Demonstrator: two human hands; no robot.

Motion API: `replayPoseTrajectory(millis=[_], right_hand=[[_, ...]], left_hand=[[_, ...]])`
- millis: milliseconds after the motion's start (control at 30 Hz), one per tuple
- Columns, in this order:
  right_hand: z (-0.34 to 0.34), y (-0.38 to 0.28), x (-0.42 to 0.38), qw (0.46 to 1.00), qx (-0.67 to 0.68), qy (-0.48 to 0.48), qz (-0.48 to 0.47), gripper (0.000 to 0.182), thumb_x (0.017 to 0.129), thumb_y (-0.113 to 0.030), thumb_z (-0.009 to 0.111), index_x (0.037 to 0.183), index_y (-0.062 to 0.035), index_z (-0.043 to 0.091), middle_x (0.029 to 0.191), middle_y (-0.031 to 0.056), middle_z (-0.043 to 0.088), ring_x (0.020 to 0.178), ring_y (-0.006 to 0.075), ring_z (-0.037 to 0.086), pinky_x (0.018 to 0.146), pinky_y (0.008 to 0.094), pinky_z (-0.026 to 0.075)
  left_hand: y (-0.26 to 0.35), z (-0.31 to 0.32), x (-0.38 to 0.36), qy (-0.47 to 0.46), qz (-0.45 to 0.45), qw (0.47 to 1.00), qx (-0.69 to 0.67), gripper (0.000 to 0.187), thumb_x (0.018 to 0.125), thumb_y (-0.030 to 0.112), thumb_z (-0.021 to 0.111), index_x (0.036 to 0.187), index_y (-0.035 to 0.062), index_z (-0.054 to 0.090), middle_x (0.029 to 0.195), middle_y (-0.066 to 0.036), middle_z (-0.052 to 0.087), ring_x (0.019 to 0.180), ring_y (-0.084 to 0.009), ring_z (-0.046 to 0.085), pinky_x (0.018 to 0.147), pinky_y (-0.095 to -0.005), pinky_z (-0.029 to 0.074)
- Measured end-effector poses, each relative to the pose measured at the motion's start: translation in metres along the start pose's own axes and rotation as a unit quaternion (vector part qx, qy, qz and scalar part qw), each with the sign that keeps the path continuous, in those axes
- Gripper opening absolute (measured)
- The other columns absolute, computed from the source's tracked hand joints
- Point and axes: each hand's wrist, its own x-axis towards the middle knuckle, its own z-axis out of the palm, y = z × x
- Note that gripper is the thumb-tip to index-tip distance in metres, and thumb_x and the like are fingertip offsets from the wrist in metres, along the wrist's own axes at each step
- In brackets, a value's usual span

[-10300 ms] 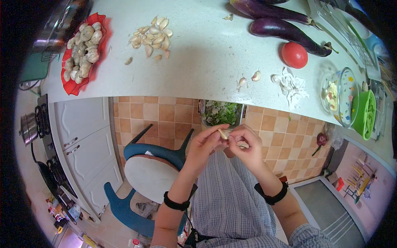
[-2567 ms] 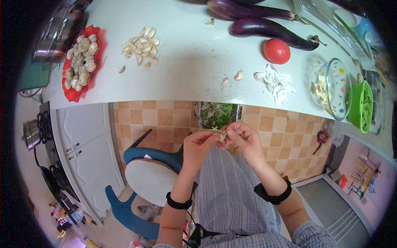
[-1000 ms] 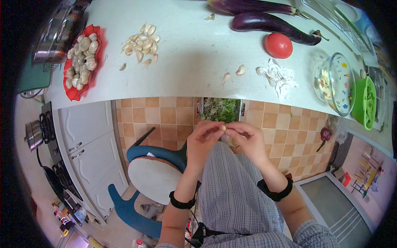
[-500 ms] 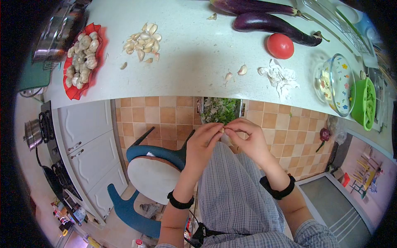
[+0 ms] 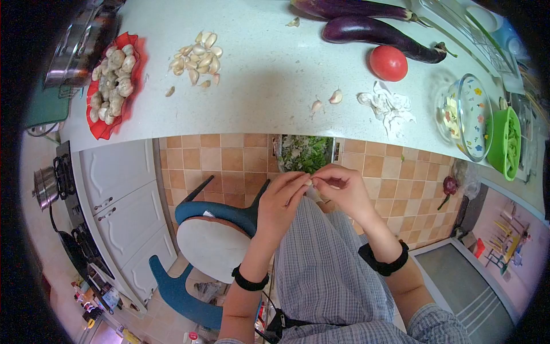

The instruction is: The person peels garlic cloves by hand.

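Just below the counter's front edge, my left hand (image 5: 282, 198) and my right hand (image 5: 345, 192) meet at the fingertips. Both are closed in a pinch on a small pale garlic clove (image 5: 310, 182), mostly hidden by the fingers. Beneath the hands is a container of green leaves and pale scraps (image 5: 306, 152). On the counter (image 5: 246, 109) above lie two loose garlic cloves (image 5: 336, 96) and a crumpled white heap (image 5: 387, 109), tissue or skins. Farther left is a pile of cloves (image 5: 197, 57). Whole garlic bulbs (image 5: 117, 60) fill a red dish (image 5: 100, 131).
Two eggplants (image 5: 378, 33) and a tomato (image 5: 389, 63) lie at the back right. A flowered glass bowl (image 5: 476, 123) with pale pieces stands by a green basket (image 5: 505, 166) at the right edge. A blue chair with a round pale seat (image 5: 212, 246) is at lower left.
The right fingers have shifted slightly against the left ones, and a bit more of the pale clove shows between them. The things on the counter look unmoved.
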Motion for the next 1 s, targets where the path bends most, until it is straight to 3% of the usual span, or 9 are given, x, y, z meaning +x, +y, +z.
replayPoseTrajectory(millis=[300, 400, 467, 600, 667, 767, 867, 1000], right_hand=[[0.003, 0.01, 0.0, 0.999, 0.03, 0.042, -0.001, 0.008, 0.077, 0.0, 0.055, 0.083, 0.0023, 0.059, 0.083, 0.0055, 0.058, 0.076, 0.0097, 0.054, 0.068, 0.0215, 0.044], [0.005, 0.009, 0.0, 0.997, 0.049, 0.053, 0.019, 0.008, 0.078, -0.004, 0.055, 0.084, 0.0008, 0.059, 0.082, 0.0039, 0.059, 0.074, 0.0082, 0.054, 0.066, 0.0207, 0.044], [0.006, 0.005, 0.0, 0.996, 0.071, 0.052, 0.033, 0.008, 0.079, -0.004, 0.054, 0.084, 0.0003, 0.058, 0.082, 0.003, 0.059, 0.074, 0.0076, 0.054, 0.066, 0.0202, 0.043], [0.008, -0.004, -0.002, 0.993, 0.115, 0.014, -0.009, 0.008, 0.082, -0.003, 0.049, 0.088, -0.0002, 0.054, 0.083, 0.0023, 0.057, 0.076, 0.0073, 0.052, 0.068, 0.0199, 0.041], [0.007, -0.007, -0.002, 0.993, 0.116, 0.006, -0.011, 0.009, 0.083, -0.002, 0.046, 0.089, 0.0001, 0.052, 0.083, 0.0025, 0.056, 0.076, 0.0073, 0.051, 0.068, 0.0198, 0.041], [0.003, -0.008, 0.0, 0.991, 0.131, 0.008, -0.016, 0.008, 0.084, -0.004, 0.046, 0.09, -0.0009, 0.051, 0.081, 0.0016, 0.054, 0.074, 0.0068, 0.05, 0.067, 0.0196, 0.041], [-0.001, -0.003, 0.001, 0.995, 0.09, 0.048, 0.009, 0.009, 0.085, -0.01, 0.048, 0.087, -0.0009, 0.049, 0.069, 0.0002, 0.051, 0.063, 0.0071, 0.049, 0.057, 0.0201, 0.04], [-0.008, 0.003, 0.005, 0.995, -0.087, 0.052, 0.009, 0.012, 0.084, -0.012, 0.05, 0.089, -0.0013, 0.048, 0.059, 0.0026, 0.047, 0.053, 0.0083, 0.046, 0.049, 0.0219, 0.037]], left_hand=[[0.001, 0.005, 0.0, 0.017, -0.016, 1.0, -0.001, 0.02, 0.073, 0.005, 0.059, 0.093, 0.0037, 0.06, 0.092, -0.009, 0.057, 0.083, -0.0229, 0.056, 0.072, -0.0284, 0.045], [0.002, 0.006, 0.001, 0.009, -0.094, 0.992, -0.081, 0.02, 0.075, 0.005, 0.058, 0.094, 0.0021, 0.059, 0.091, -0.008, 0.059, 0.083, -0.0193, 0.057, 0.073, -0.0263, 0.045], [-0.001, 0.009, 0.001, 0.023, -0.233, 0.929, -0.285, 0.02, 0.079, 0.007, 0.056, 0.097, -0.0007, 0.058, 0.092, -0.008, 0.06, 0.083, -0.016, 0.057, 0.075, -0.0254, 0.045], [-0.006, 0.006, 0.001, 0.02, -0.258, 0.899, -0.353, 0.023, 0.082, 0.009, 0.053, 0.101, -0.0035, 0.054, 0.095, -0.011, 0.059, 0.083, -0.0154, 0.057, 0.077, -0.0262, 0.046], [-0.008, 0.006, 0.001, 0.012, -0.299, 0.842, -0.448, 0.027, 0.086, 0.012, 0.048, 0.106, -0.0051, 0.05, 0.097, -0.013, 0.058, 0.083, -0.0173, 0.057, 0.078, -0.0287, 0.046], [-0.011, 0.004, 0.001, -0.007, -0.309, 0.796, -0.521, 0.03, 0.088, 0.015, 0.043, 0.109, -0.0052, 0.047, 0.098, -0.014, 0.057, 0.085, -0.0182, 0.057, 0.08, -0.0312, 0.046], [-0.013, 0.005, 0.001, -0.007, -0.281, 0.774, -0.567, 0.029, 0.089, 0.016, 0.04, 0.107, -0.0048, 0.047, 0.1, -0.014, 0.056, 0.086, -0.0187, 0.056, 0.081, -0.0332, 0.045], [-0.018, 0.004, 0.002, 0.026, -0.284, 0.745, -0.603, 0.027, 0.089, 0.016, 0.04, 0.104, -0.0047, 0.049, 0.099, -0.012, 0.055, 0.085, -0.0176, 0.055, 0.081, -0.0339, 0.045]])
